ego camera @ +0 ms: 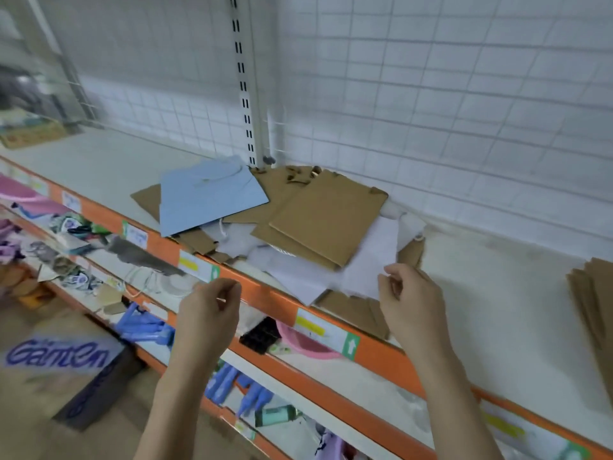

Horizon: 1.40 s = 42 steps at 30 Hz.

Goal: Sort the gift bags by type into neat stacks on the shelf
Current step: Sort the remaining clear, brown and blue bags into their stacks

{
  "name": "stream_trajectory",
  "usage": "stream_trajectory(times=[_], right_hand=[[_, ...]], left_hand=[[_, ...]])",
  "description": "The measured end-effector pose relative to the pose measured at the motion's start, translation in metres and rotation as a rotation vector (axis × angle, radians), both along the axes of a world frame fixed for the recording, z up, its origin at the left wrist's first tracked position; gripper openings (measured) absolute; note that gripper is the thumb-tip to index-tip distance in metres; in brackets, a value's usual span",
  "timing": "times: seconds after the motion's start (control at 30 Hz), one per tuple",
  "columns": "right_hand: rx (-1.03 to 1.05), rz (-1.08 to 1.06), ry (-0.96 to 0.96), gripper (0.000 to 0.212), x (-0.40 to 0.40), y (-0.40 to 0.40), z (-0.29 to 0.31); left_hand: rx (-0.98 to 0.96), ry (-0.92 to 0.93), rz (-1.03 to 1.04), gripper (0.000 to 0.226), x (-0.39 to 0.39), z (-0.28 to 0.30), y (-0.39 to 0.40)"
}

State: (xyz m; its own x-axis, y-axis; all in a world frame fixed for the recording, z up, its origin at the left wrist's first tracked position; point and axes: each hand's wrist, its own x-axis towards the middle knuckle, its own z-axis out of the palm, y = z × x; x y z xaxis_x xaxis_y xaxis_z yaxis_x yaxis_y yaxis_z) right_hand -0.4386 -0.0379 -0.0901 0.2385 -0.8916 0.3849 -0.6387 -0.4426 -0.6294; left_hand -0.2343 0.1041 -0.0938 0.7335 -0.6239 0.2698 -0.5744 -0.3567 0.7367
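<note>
While jumbled: one blue bag, two hands nearby.

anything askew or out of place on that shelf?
Yes. The mixed pile is jumbled: a blue bag lies skewed across brown bags, with white bags fanned out underneath and poking over the shelf edge. Only the brown stack at right looks sorted.

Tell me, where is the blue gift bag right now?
In the head view the blue gift bag lies flat on the top shelf, at the left end of the mixed pile, overlapping brown bags beside it, near the slotted upright.
</note>
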Motion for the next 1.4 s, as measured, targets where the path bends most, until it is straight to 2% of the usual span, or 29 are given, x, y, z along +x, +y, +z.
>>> stream_trajectory(times=[0.1, 0.23, 0.3, 0.4, 0.53, 0.63, 0.73, 0.8, 0.97, 1.03, 1.13, 1.2, 1.3, 1.4], right_hand=[[-0.008, -0.033, -0.016, 0.021, 0.031, -0.021, 0.004], [-0.002, -0.133, 0.086, 0.026, 0.058, -0.039, 0.006], [0.046, -0.178, 0.156, 0.040, 0.066, -0.045, 0.006], [0.236, -0.248, 0.264, 0.066, 0.080, -0.049, 0.010], [0.421, -0.305, 0.326, 0.083, 0.101, -0.053, 0.021], [0.517, -0.302, 0.185, 0.083, 0.104, -0.055, 0.022], [0.517, -0.362, -0.018, 0.084, 0.098, -0.045, 0.027], [0.481, -0.416, -0.151, 0.074, 0.091, -0.032, 0.033], [0.365, -0.526, -0.284, 0.054, 0.075, 0.007, 0.025], [0.348, -0.546, -0.336, 0.051, 0.076, 0.019, 0.017], [0.320, -0.579, -0.416, 0.053, 0.083, 0.030, 0.009], [0.294, -0.601, -0.450, 0.051, 0.086, 0.035, 0.004], [0.274, -0.612, -0.473, 0.050, 0.089, 0.040, 0.001], [0.263, -0.613, -0.474, 0.052, 0.092, 0.042, 0.001]], left_hand=[[-0.036, -0.067, -0.032, 0.015, 0.035, 0.015, -0.023], [-0.034, -0.085, -0.081, 0.014, 0.069, 0.016, -0.043], [-0.031, -0.071, -0.113, 0.014, 0.080, 0.014, -0.050], [-0.051, -0.062, -0.184, 0.013, 0.094, 0.015, -0.063], [-0.069, -0.093, -0.294, 0.012, 0.120, 0.022, -0.081], [-0.064, -0.061, -0.361, 0.013, 0.132, 0.025, -0.093], [-0.065, -0.048, -0.419, 0.012, 0.134, 0.026, -0.106], [-0.075, -0.054, -0.463, 0.014, 0.130, 0.025, -0.114], [-0.092, -0.047, -0.493, 0.024, 0.115, 0.023, -0.128], [0.024, -0.065, -0.488, 0.041, 0.108, 0.025, -0.132], [0.305, -0.171, -0.509, 0.077, 0.098, 0.019, -0.140], [0.413, -0.229, -0.529, 0.089, 0.097, 0.014, -0.144], [0.358, -0.150, -0.563, 0.085, 0.099, 0.011, -0.147], [0.206, 0.035, -0.610, 0.063, 0.101, 0.016, -0.140]])
